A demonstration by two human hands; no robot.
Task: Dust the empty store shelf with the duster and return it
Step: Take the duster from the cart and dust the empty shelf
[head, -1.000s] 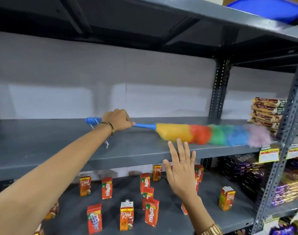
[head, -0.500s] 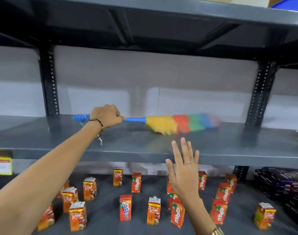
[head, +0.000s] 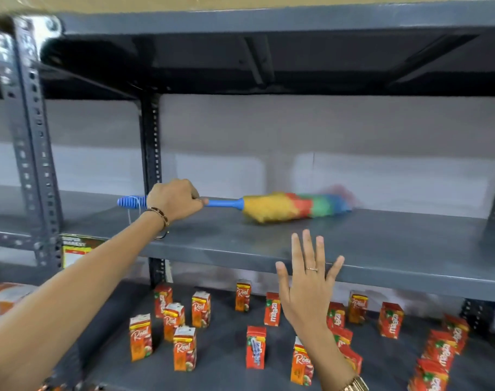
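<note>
My left hand (head: 175,199) is closed around the blue handle of the duster (head: 285,207). Its rainbow head, yellow then red, green and blue, lies on the empty grey shelf (head: 381,244), pointing right, with the tip blurred. The ribbed handle end and a loop of string stick out to the left of my fist. My right hand (head: 307,283) is raised flat in front of the shelf's front edge, fingers spread, holding nothing.
Several small red juice cartons (head: 201,309) stand scattered on the shelf below. Slotted grey uprights (head: 33,153) stand at the left, one (head: 152,142) behind my left hand. A yellow price tag (head: 75,251) hangs on the left shelf edge. Another shelf (head: 269,21) runs overhead.
The duster head has swept left along the shelf, and my view has turned left, so the snack stacks at the right are out of frame. My right hand stays raised and spread.
</note>
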